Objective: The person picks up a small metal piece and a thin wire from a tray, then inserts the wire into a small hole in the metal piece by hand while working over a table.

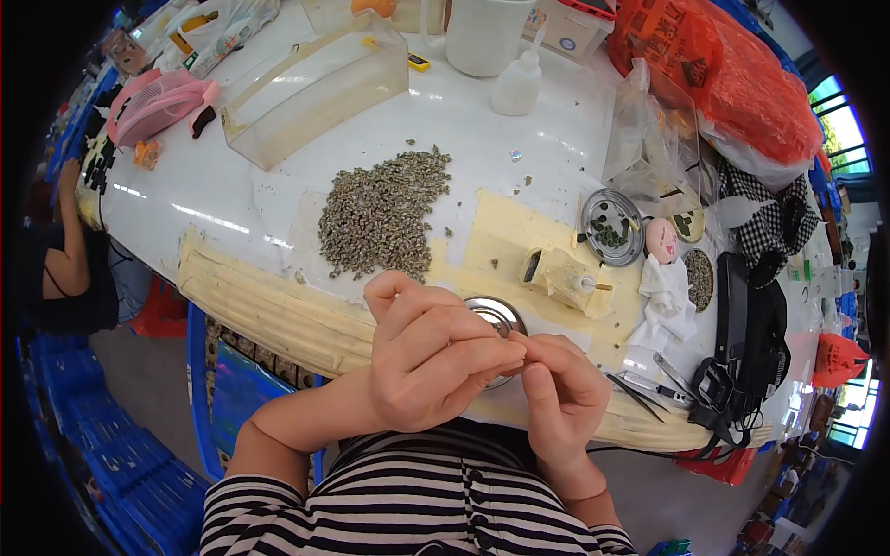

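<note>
My left hand (pixel 428 357) and my right hand (pixel 563 394) meet close to my body at the table's near edge. Both are closed, with fingertips pinched together almost touching. Whatever sits between the fingertips is too small and covered to make out. Beneath them is a round shiny metal dish (pixel 482 304), mostly hidden by my fingers. Just beyond my left hand spreads a heap of small metallic parts (pixel 385 213). Ahead of my right hand stands a block wrapped in cream tape (pixel 561 280), with a small pale rod sticking out of its side.
Right of the block are a round tin (pixel 640 232) of dark pieces, crumpled white tissue (pixel 666 301), tweezers (pixel 640 397) and a black strap (pixel 718 385). Farther off stand a clear tray (pixel 324 107), a white squeeze bottle (pixel 517 85) and red bags (pixel 714 83). Another person sits at left.
</note>
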`<state>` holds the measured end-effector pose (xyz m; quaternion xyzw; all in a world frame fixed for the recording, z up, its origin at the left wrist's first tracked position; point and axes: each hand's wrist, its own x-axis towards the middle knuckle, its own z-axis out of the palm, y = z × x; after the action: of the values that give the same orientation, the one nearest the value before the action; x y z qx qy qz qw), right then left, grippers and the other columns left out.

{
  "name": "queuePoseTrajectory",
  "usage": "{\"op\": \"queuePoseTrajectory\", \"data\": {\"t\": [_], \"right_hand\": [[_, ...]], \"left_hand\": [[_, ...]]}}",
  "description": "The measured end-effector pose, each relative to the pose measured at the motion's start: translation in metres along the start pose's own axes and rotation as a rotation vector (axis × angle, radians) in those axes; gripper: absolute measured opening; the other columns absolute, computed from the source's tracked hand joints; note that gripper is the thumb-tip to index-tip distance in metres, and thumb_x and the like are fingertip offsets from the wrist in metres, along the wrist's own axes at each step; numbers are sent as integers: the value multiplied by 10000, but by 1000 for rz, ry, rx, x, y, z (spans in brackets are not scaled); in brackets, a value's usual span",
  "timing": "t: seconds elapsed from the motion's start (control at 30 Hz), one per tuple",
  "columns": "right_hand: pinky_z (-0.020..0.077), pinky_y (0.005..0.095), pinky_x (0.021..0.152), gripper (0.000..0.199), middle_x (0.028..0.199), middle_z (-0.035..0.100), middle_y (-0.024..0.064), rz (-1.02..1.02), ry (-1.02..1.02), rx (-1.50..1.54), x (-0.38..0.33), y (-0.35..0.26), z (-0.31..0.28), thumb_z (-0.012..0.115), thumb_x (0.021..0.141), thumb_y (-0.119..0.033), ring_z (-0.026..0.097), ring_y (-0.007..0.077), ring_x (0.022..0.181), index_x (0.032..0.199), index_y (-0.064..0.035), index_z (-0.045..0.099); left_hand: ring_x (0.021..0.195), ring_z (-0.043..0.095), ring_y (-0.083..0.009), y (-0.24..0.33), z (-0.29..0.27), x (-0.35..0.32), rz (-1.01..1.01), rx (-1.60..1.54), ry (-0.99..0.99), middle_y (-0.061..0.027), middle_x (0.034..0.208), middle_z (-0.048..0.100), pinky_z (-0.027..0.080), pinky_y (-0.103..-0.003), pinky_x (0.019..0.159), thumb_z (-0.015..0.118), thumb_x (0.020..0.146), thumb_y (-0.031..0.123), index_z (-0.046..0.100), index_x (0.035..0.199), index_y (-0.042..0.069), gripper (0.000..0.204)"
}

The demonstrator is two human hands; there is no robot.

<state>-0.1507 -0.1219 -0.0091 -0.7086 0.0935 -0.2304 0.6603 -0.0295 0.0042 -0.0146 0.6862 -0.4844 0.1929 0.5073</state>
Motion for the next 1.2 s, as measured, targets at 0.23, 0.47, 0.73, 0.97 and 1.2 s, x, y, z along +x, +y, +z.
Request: {"op": "queuePoseTrajectory", "data": {"t": [0.23,0.47,0.73,0.97,1.2], "right_hand": [[486,277,829,131,1000,674,109,52,76,154,-6,1,0,659,899,43,622,168,924,1030,46,666],[482,280,822,161,1004,687,118,104,70,242,-5,2,-5,700,858,45,628,177,901,1017,40,672],[565,287,637,278,915,706,132,-449,153,-606,1,-2,7,758,788,29,694,227,771,1061,14,705],[524,278,705,192,906,709,139,-113,152,-173,-4,1,-1,737,806,39,671,213,787,994,27,699],[495,260,770,58,957,646,102,135,2,280,0,-5,-2,614,937,22,614,146,841,987,47,628]], "left_hand": [[798,542,-138,-1,-2,4,112,31,-50,80,874,608,318,-338,780,803,673,170,739,935,169,270],[826,534,-129,3,-4,0,117,111,-88,95,903,596,317,-333,807,812,671,132,734,961,186,305],[833,530,-137,5,-5,1,38,198,-116,89,906,601,307,-341,824,799,656,94,722,930,176,296],[827,527,-124,4,-6,-4,115,212,-106,101,903,594,305,-344,841,794,680,101,726,943,198,288],[853,542,-111,3,-8,-3,90,64,-135,114,910,584,303,-334,849,808,701,136,731,959,228,285]]}}
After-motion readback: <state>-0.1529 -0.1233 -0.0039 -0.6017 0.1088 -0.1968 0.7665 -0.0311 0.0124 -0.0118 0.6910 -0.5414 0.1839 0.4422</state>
